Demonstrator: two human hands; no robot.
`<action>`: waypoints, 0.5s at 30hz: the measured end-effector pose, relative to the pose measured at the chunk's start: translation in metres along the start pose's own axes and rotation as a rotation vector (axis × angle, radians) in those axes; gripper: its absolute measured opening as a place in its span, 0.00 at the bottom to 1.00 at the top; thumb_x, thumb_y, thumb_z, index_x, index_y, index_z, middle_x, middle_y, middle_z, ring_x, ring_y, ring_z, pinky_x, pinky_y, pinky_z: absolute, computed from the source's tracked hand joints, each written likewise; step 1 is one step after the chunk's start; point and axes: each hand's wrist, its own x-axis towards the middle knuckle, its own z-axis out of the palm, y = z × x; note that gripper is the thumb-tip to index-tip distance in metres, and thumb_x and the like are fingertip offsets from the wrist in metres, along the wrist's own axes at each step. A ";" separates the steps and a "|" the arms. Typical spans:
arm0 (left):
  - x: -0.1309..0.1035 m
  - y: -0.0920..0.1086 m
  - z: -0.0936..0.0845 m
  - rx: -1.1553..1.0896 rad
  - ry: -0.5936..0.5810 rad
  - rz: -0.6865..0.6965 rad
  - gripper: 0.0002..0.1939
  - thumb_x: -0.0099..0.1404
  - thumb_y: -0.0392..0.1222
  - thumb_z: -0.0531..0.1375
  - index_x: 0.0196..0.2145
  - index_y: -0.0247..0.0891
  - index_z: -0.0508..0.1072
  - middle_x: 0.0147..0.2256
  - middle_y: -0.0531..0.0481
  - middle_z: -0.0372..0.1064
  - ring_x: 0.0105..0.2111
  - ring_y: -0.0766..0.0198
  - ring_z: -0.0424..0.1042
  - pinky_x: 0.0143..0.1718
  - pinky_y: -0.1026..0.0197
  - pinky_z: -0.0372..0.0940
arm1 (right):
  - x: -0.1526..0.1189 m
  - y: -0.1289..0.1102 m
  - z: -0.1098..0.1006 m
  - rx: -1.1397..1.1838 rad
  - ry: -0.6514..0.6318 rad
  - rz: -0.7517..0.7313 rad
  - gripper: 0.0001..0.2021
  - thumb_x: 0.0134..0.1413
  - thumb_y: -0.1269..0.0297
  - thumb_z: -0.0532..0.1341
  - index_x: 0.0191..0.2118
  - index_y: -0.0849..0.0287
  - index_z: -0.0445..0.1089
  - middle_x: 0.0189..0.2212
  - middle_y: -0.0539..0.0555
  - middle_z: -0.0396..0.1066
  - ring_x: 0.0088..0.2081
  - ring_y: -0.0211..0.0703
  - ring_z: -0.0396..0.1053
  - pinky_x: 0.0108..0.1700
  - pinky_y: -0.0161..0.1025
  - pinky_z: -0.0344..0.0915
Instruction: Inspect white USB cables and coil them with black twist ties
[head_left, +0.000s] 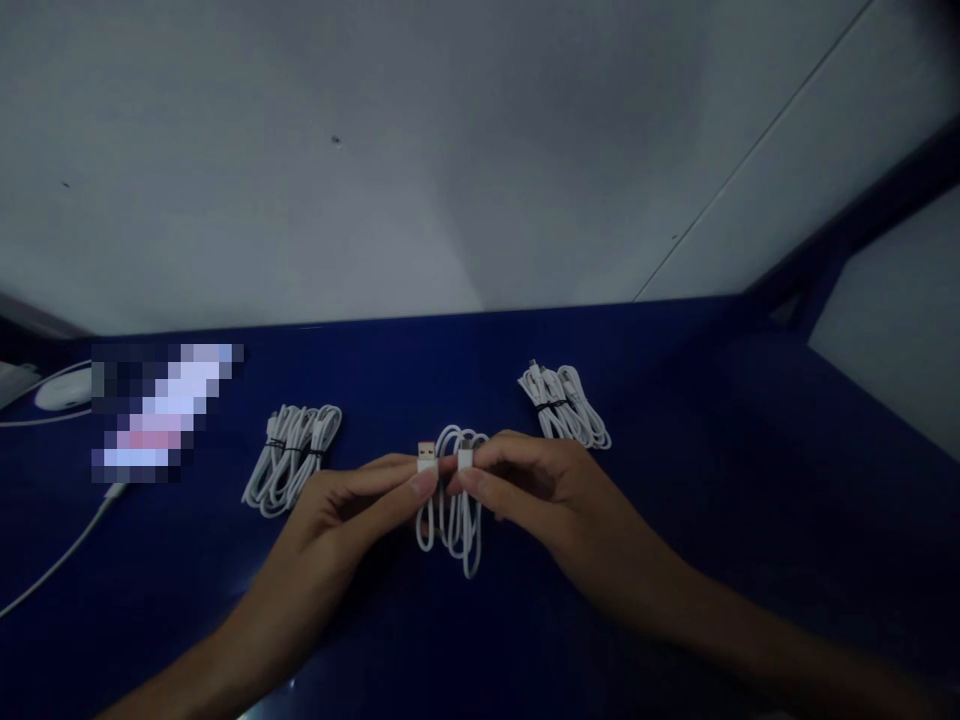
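Between thumb and fingers, my left hand [360, 510] pinches the USB plug end of a white USB cable [469, 555]. My right hand [536, 485] grips another plug and part of the coils, just to the right. The cable hangs in loose loops below and between my fingertips, above the blue table [420, 640]. Some of the loops and the fingers behind them are hidden. Beyond my left hand lies a group of coiled white cables [292, 455], bound with black ties. A second group of tied white cables [566, 405] rests past my right hand.
At the left, a blurred-out bright phone-like object [169, 405] lies with a white cord [64, 562] running from it. A rounded white object [66, 390] sits beside it. A pale wall [480, 180] rises behind the table, with a dark blue frame [847, 215] at right.
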 end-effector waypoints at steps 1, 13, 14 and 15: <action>0.000 0.000 0.000 -0.013 -0.005 -0.003 0.12 0.79 0.46 0.65 0.51 0.48 0.90 0.59 0.47 0.82 0.59 0.48 0.76 0.66 0.48 0.63 | 0.000 0.001 0.000 -0.006 0.004 -0.005 0.11 0.75 0.53 0.67 0.41 0.50 0.84 0.37 0.48 0.79 0.39 0.43 0.74 0.44 0.43 0.68; -0.001 -0.002 0.003 -0.025 -0.028 -0.029 0.18 0.80 0.47 0.63 0.33 0.40 0.85 0.46 0.44 0.82 0.48 0.51 0.76 0.57 0.49 0.67 | 0.000 0.005 0.000 -0.052 0.015 -0.013 0.15 0.74 0.50 0.67 0.38 0.53 0.81 0.40 0.52 0.78 0.43 0.47 0.75 0.49 0.48 0.70; 0.000 -0.002 0.003 -0.018 -0.027 -0.025 0.18 0.80 0.48 0.63 0.33 0.40 0.85 0.45 0.44 0.82 0.48 0.50 0.76 0.56 0.49 0.67 | 0.001 0.005 0.000 -0.055 0.017 -0.016 0.15 0.74 0.50 0.67 0.38 0.53 0.82 0.40 0.52 0.78 0.43 0.47 0.75 0.49 0.47 0.70; 0.001 -0.003 0.002 -0.012 -0.028 -0.024 0.18 0.80 0.48 0.63 0.32 0.40 0.85 0.45 0.44 0.82 0.48 0.50 0.76 0.57 0.48 0.67 | 0.001 0.005 0.000 -0.059 0.017 -0.019 0.15 0.74 0.50 0.66 0.39 0.53 0.82 0.40 0.52 0.78 0.42 0.46 0.75 0.48 0.47 0.70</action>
